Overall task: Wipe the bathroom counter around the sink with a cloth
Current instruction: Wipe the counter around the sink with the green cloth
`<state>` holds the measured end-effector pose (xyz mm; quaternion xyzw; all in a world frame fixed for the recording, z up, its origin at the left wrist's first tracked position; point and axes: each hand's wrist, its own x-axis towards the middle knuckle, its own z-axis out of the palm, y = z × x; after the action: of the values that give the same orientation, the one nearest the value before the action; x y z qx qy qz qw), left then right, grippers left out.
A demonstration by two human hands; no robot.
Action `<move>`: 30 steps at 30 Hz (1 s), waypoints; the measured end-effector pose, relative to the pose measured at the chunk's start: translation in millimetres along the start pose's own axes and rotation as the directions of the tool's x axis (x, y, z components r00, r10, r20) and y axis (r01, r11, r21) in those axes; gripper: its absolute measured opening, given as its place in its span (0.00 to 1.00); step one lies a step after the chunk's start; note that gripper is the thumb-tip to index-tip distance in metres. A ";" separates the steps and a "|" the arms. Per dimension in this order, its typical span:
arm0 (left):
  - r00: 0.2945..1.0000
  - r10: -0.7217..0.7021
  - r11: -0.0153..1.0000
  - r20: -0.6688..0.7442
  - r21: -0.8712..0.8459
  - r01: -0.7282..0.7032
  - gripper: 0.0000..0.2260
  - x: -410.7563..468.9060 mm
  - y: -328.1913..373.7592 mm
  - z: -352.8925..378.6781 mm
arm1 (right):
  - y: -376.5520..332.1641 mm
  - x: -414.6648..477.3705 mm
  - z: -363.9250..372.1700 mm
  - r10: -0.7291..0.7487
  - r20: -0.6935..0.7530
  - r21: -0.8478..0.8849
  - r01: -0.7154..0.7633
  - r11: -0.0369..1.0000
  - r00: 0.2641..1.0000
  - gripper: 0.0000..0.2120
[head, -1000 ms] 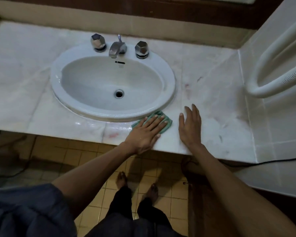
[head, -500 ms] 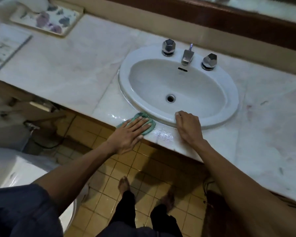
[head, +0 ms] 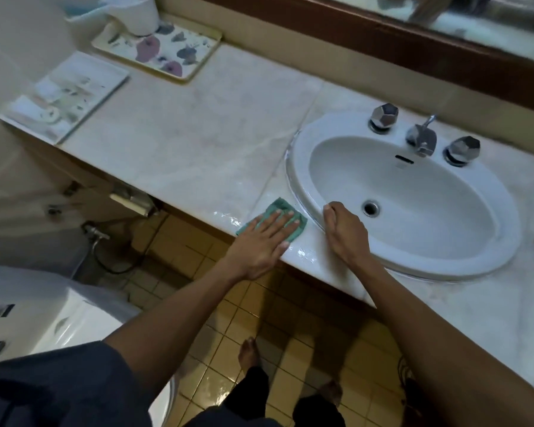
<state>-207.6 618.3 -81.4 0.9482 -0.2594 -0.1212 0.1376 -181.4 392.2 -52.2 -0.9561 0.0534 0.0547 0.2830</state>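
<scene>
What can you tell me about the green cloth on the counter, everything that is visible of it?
The cloth is teal green, soft fabric, seemingly folded into a small flat pad. It lies on the pale marble counter near its front edge, just left of the white sink rim. The left hand presses flat on it with spread fingers, covering much of it. The counter around it shines wet. Whether the cloth touches the rim is unclear.

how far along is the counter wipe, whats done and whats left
Done, apparently: the counter front edge glistens wet beside the sink. In hand: the left hand presses the green cloth flat at the sink's front-left, while the right hand rests on the sink rim. Left: the dry-looking stretch toward the floral tray and behind the taps.
</scene>
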 end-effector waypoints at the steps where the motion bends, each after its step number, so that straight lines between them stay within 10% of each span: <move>1: 1.000 0.001 1.000 -0.011 0.003 -0.001 0.24 -5.6 -20.9 -6.3 | -5.8 2.3 2.4 0.011 -0.007 0.001 -0.011 1.000 1.000 0.19; 11: 0.848 -0.515 0.857 -0.124 -0.102 0.505 0.26 57.4 -101.3 -50.3 | -29.2 17.5 12.3 0.077 0.002 0.055 -0.077 0.995 0.997 0.23; 21: 0.999 0.030 0.996 -0.026 0.087 -0.028 0.24 47.5 -142.4 -51.9 | -66.1 104.4 23.1 -0.041 -0.025 0.100 0.043 0.994 0.999 0.22; 30: 0.804 -0.551 0.832 -0.225 -0.065 0.552 0.26 180.3 -194.6 -93.1 | -75.6 206.5 26.3 -0.182 -0.064 -0.135 0.172 0.976 0.981 0.21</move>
<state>60.4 703.1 -86.2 0.9903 0.0448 -0.0427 0.1246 30.8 454.9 -61.5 -0.9746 -0.0250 -0.0037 0.2223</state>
